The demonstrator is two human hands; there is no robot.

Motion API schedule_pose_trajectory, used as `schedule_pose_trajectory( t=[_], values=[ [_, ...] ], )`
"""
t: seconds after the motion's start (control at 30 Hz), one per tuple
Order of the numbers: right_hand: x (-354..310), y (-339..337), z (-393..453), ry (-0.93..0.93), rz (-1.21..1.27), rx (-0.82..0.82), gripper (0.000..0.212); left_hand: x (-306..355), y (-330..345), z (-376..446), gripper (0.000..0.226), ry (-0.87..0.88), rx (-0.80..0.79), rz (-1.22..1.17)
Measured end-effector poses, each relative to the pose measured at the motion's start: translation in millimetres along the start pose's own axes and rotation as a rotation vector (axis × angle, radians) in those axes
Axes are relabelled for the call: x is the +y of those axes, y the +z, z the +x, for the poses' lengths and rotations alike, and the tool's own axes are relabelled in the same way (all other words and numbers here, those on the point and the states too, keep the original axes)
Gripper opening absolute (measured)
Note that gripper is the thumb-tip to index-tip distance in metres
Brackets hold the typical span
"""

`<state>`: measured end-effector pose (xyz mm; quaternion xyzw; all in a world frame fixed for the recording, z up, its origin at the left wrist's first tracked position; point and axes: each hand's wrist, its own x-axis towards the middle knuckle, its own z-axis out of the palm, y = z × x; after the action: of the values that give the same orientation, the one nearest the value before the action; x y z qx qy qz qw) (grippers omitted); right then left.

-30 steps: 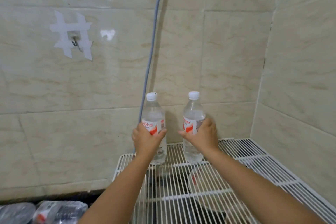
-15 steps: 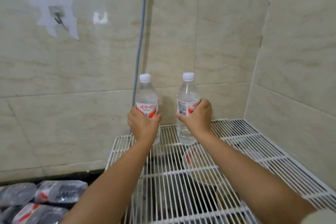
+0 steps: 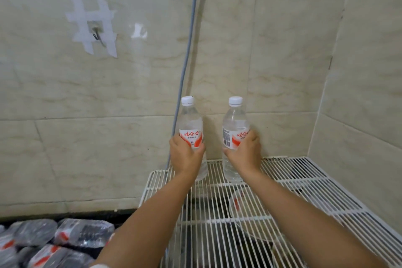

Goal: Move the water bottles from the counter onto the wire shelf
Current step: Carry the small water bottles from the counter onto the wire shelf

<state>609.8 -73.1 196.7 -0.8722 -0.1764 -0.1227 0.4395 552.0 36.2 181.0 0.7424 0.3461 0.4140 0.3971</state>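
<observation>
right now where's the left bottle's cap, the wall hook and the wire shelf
left bottle's cap (image 3: 187,100), head view, top of white cap
wall hook (image 3: 96,35), head view, metal hook
wire shelf (image 3: 309,183), head view, bare wires

Two upright clear bottles on wire shelf

White wire shelf, two upright water bottles at its back edge

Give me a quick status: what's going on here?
Left hand grips left bottle; right hand grips right bottle. Both upright at wire shelf back edge. Nothing in the way.
</observation>
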Motion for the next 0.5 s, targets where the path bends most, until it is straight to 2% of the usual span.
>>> schedule_pose_trajectory(
  t=[0.2,0.37,0.5],
  values=[
    [-5,20,23,-0.016,0.064,-0.006,0.071,8,25,17,0.062,0.044,-0.023,0.03],
    [-5,21,30,-0.052,0.04,-0.03,0.076,5,25,26,0.067,0.055,-0.028,0.056],
    [4,11,32,-0.054,0.037,-0.149,0.087,-7,12,30,0.063,0.147,-0.17,0.039]
  ],
)
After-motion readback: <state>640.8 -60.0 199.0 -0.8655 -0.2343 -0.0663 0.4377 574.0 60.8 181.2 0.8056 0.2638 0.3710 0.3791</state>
